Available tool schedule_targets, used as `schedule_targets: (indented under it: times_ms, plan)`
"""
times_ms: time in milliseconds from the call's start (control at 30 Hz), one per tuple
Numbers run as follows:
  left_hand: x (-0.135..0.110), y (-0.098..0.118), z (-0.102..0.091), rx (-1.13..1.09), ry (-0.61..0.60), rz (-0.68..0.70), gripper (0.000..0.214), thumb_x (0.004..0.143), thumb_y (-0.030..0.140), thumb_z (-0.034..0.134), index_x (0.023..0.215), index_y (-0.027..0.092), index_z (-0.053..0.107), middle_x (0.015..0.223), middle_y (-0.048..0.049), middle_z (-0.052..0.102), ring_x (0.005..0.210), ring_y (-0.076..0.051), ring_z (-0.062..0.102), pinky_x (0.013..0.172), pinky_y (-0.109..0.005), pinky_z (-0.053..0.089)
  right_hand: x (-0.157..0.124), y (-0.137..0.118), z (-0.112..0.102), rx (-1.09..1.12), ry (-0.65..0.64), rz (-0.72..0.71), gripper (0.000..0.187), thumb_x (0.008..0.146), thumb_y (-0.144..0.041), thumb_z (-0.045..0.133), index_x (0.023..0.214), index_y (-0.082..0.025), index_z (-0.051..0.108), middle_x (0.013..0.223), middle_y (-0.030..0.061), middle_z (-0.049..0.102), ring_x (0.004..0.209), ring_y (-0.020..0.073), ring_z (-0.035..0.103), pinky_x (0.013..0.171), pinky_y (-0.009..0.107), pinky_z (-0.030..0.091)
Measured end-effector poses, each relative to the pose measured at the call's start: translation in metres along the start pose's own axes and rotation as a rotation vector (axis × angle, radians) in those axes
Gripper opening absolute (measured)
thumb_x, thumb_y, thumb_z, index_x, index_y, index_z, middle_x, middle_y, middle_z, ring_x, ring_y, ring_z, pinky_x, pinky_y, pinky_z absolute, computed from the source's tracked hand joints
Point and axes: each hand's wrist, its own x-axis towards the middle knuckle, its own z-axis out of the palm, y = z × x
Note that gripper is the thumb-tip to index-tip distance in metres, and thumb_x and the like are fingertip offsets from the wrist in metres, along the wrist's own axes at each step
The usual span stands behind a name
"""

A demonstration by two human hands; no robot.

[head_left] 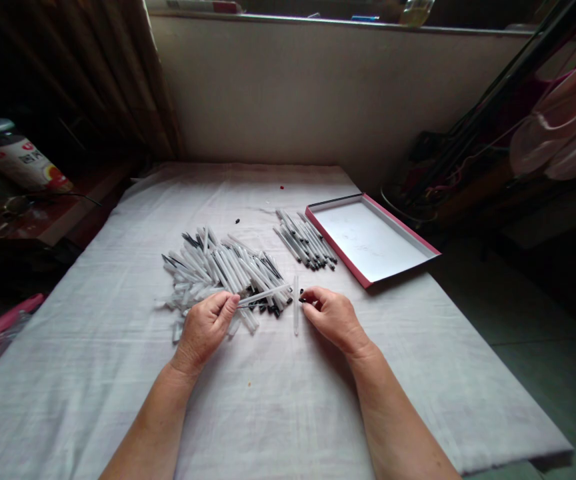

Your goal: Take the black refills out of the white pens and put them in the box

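Slender, straight, translucent whitish tube (270,293)

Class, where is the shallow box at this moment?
In the head view, the shallow box lies at the right edge of the table, beyond the right hand and just right of the smaller pile of pens.

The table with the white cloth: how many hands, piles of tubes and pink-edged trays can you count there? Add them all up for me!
Hands: 2, the left hand and the right hand
Piles of tubes: 2, the big messy pile and the smaller pile
Pink-edged trays: 1, the shallow tray
Total: 5
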Motion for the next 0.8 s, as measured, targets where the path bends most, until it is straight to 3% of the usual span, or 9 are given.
schedule_targets:
  times_ms: [167,300,433,533,800]
  plan:
    - [0.000,-0.001,0.001,0.001,-0.015,0.040,0.038,0.092,0.044,0.043,0.065,0.020,0.054,0.058,0.0023,0.051,0.055,-0.012,0.049,0.057,-0.023,0.038,0.000,-0.001,-0.004,-0.023,-0.006,-0.052,0.022,0.073,-0.017,0.057,0.087,-0.023,0.073,0.084,0.0023,0.075,0.069,0.0173,0.066,0.069,0.029,0.049]
    - [-0.001,0.001,0.002,0.010,-0.032,0.058,0.038,0.093,0.043,0.044,0.065,0.020,0.056,0.057,0.0020,0.053,0.054,-0.012,0.052,0.056,-0.024,0.039,0.002,0.000,-0.002,0.258,0.084,-0.047,0.022,0.079,-0.027,0.054,0.087,-0.020,0.074,0.081,0.0049,0.075,0.067,0.0171,0.064,0.067,0.029,0.050]
    - [-0.001,0.002,0.002,0.023,-0.066,0.072,0.040,0.093,0.044,0.043,0.067,0.020,0.060,0.063,-0.0006,0.061,0.059,-0.014,0.057,0.059,-0.025,0.041,0.002,-0.005,0.003,0.549,0.016,0.008,0.030,0.081,-0.040,0.059,0.091,-0.016,0.074,0.076,0.0059,0.074,0.062,0.0163,0.062,0.058,0.027,0.050]
    - [-0.002,0.001,0.002,0.029,-0.066,0.080,0.040,0.094,0.044,0.043,0.069,0.019,0.062,0.065,-0.0019,0.064,0.060,-0.014,0.059,0.060,-0.025,0.042,0.002,-0.009,0.004,0.651,-0.028,0.044,0.028,0.078,-0.042,0.062,0.078,-0.016,0.073,0.068,0.0052,0.071,0.054,0.0133,0.057,0.052,0.026,0.047]
    - [-0.001,0.000,0.001,0.018,-0.054,0.076,0.039,0.093,0.045,0.045,0.071,0.020,0.064,0.067,-0.0022,0.067,0.062,-0.015,0.060,0.061,-0.025,0.045,0.003,-0.012,0.001,0.753,-0.052,0.088,0.020,0.070,-0.036,0.070,0.073,-0.016,0.071,0.062,0.0025,0.069,0.050,0.0109,0.054,0.049,0.023,0.045]
